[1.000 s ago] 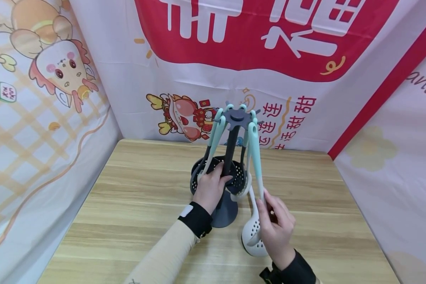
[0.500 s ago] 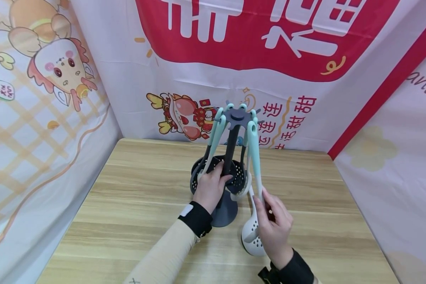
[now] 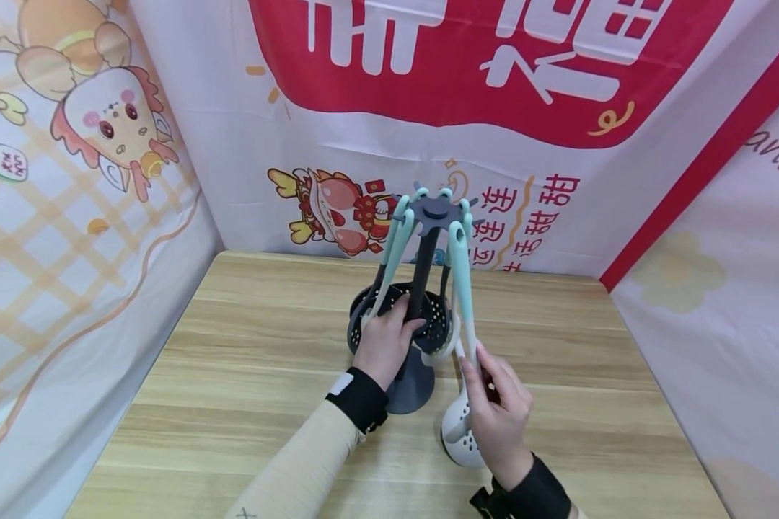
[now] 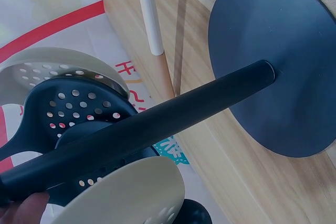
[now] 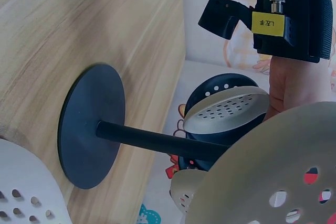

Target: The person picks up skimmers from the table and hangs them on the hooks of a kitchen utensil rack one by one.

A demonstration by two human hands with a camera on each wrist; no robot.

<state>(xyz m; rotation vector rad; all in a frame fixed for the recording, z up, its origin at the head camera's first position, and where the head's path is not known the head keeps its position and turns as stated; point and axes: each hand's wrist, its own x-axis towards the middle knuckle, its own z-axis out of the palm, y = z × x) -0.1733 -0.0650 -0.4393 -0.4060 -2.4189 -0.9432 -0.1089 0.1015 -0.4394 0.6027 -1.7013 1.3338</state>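
Observation:
My left hand (image 3: 384, 346) holds the black pole of a utensil stand (image 3: 424, 270) partway up; its thumb (image 4: 26, 211) shows at the edge of the left wrist view. My right hand (image 3: 503, 411) pinches the lower handle of a mint-and-white skimmer (image 3: 462, 281). The handle's holed end is up by the stand's hooked top; I cannot tell whether it is hooked. In the right wrist view this skimmer's beige perforated bowl (image 5: 252, 161) fills the lower right. Below the right hand, a white perforated ladle (image 3: 453, 418) lies on the table, partly hidden.
Several mint-handled utensils hang round the stand, among them a black skimmer (image 3: 438, 321) and a beige one (image 5: 226, 109). The stand's round base (image 3: 410, 389) rests on the wooden table (image 3: 234, 346). Printed cloth (image 3: 234, 144) walls the back and sides.
My right hand has shifted slightly left, bringing the skimmer's handle end nearer the stand's top. The left hand and stand stay in place.

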